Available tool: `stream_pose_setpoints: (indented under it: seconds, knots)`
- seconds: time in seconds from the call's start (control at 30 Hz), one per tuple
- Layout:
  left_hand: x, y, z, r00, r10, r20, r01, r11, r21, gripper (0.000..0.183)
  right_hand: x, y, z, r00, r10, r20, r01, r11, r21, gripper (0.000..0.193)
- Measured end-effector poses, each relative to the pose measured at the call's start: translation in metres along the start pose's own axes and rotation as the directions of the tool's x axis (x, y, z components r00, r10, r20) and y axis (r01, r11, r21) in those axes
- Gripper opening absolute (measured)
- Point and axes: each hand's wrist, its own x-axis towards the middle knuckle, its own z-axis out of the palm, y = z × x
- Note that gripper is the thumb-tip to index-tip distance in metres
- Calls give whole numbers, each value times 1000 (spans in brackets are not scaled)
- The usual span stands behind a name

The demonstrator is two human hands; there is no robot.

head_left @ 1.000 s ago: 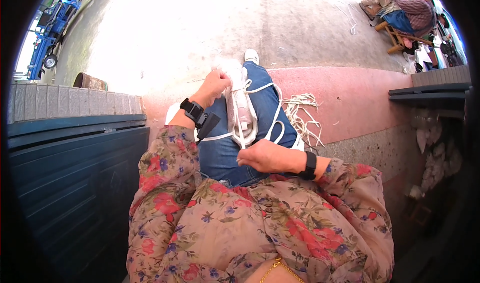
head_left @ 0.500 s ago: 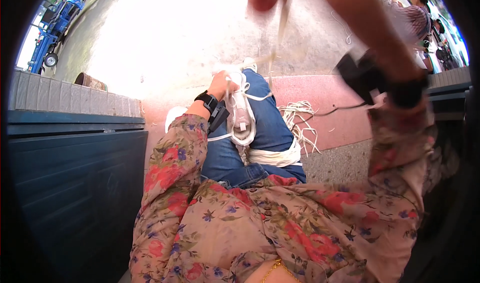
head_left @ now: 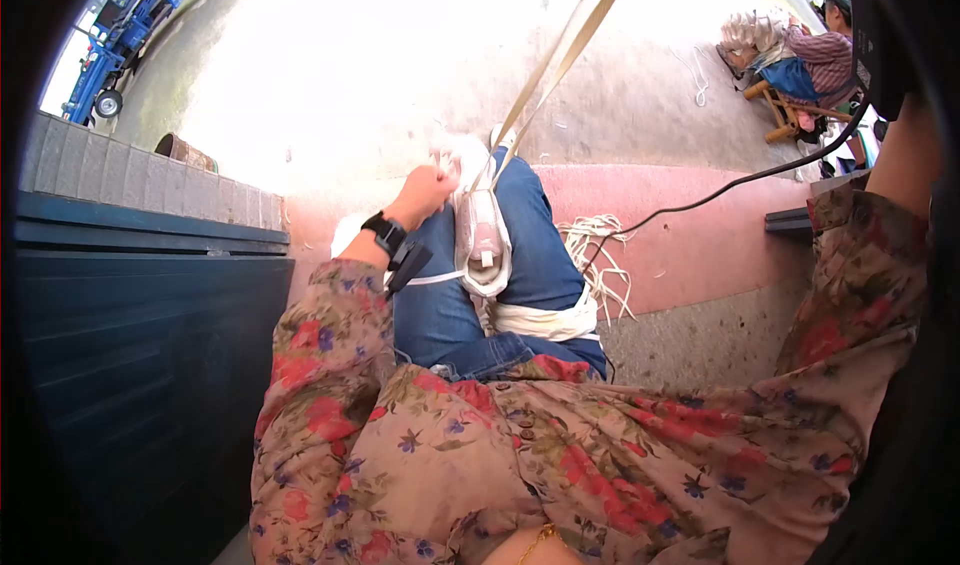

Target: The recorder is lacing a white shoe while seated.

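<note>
A white and pale pink sneaker [head_left: 482, 235] rests between my thighs, its heel end toward me. From it a flat cream shoelace [head_left: 560, 60] rises in two strands and leaves the view at the top. My left hand [head_left: 425, 190] is beside the shoe's far left side; its fingers are blurred and washed out by glare. Only my right forearm [head_left: 900, 155] shows, raised at the right edge, with the hand beyond the picture. A bundle of white laces [head_left: 548, 320] lies across my right thigh. A white strand [head_left: 435, 279] crosses my left thigh.
Loose laces [head_left: 605, 265] lie on the pink pavement at my right. A black cable [head_left: 720, 183] runs above them. Dark blue panels [head_left: 150, 365] stand close on the left. Farther off are a seated person [head_left: 825, 60], a rusty bucket [head_left: 182, 152] and a blue vehicle [head_left: 105, 50].
My right arm has swung outward to the right, taking its hand out of view. The slack shoelace is now drawn up straight. My left hand has shifted slightly left from the shoe.
</note>
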Motion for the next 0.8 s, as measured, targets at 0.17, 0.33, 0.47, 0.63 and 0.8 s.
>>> stream_pose_setpoints:
  seconds: [0.17,0.33,0.47,0.63,0.8]
  knots:
    - [-5,-28,8,897,439,-51,-367,804,469,20,3,-9,-20,998,-45,-42,44,998,-41,12]
    - [-14,5,28,899,439,10,-288,573,767,12,-7,-7,-42,995,-27,-92,19,996,-87,13]
    - [-15,16,29,888,450,89,-323,476,818,12,-16,-3,-60,991,-15,-130,-1,992,-122,14]
    - [-8,26,31,895,418,157,-327,376,867,11,-28,-1,-80,984,-8,-179,-23,986,-168,15]
    - [-1,26,23,834,533,147,-381,363,850,9,-46,4,-100,972,0,-234,-50,977,-209,17]
